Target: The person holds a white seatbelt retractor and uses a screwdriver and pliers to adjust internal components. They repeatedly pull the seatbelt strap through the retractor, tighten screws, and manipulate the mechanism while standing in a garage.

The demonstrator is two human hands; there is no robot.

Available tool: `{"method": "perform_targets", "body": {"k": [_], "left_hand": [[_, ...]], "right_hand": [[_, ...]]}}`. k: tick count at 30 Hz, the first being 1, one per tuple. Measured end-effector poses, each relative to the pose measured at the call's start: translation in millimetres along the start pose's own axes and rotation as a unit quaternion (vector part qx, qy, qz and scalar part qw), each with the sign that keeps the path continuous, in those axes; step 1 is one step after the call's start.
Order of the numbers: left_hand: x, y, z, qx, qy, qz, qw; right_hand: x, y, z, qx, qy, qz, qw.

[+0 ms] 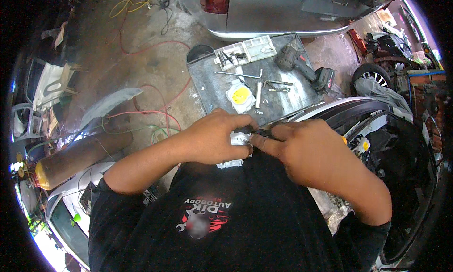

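Note:
My left hand (pixel 218 136) is closed round a small white crumpled-looking piece (pixel 239 140), close in front of my dark shirt. I cannot tell whether it is paper, cloth or plastic. More white with an uneven edge (pixel 230 164) shows just below that hand. From the right, my right hand (pixel 304 144) meets the piece with its index finger and thumb near each other at its edge. Its other fingers are curled, and whatever may be between the fingertips is hidden. Some dark material shows between the two hands.
Beyond my hands, a dark worktop (pixel 212 90) bears a cordless impact wrench (pixel 302 64), a clear parts box (pixel 245 52), an L-shaped wrench (pixel 238 74), a metal socket (pixel 258 95) and a white item with a yellow centre (pixel 240 95). A gas cylinder (pixel 80 159) lies left; hoses cross the floor.

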State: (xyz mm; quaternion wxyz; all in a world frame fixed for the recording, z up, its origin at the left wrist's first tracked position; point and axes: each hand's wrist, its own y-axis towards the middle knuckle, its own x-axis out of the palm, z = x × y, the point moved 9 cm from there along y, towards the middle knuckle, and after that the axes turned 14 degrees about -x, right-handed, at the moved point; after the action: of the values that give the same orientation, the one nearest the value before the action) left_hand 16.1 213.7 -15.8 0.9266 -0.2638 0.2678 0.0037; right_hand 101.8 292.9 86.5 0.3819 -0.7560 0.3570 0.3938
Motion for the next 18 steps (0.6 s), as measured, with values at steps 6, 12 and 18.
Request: {"method": "perform_targets", "body": {"k": [6,12,18], "left_hand": [[2,2,-1,0.009,-0.002,0.010,1.000],[1,0,2,0.011,0.004,0.015,1.000],[2,0,3,0.017,0.001,0.015,1.000]], "right_hand": [[-8,-5,-21,-0.010,-0.101,0.064,0.993],[-6,-4,-29,-0.030,-0.123,0.059,0.990],[-2,-3,-37,-0.024,-0.142,0.048,0.988]]}}
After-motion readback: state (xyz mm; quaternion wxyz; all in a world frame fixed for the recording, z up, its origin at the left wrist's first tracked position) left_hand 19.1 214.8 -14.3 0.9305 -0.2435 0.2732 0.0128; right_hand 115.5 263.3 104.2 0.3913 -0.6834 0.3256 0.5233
